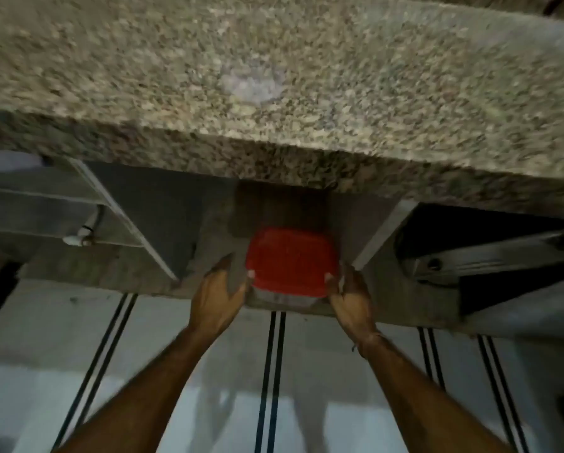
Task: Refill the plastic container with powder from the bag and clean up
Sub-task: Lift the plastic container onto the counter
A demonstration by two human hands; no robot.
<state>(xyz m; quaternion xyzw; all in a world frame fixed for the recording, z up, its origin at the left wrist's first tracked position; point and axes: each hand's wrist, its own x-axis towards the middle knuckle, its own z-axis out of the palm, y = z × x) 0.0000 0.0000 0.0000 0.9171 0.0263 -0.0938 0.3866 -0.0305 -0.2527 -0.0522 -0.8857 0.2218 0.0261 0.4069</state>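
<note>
A: Under the granite bench, what's at the left?
B: One left hand, fingers spread wide, thumb touching the lid's corner.
A: Middle?
B: One plastic container, red-lidded, at the lower shelf's front edge.
A: Right?
B: One right hand, fingers fairly straight against its side.
</note>
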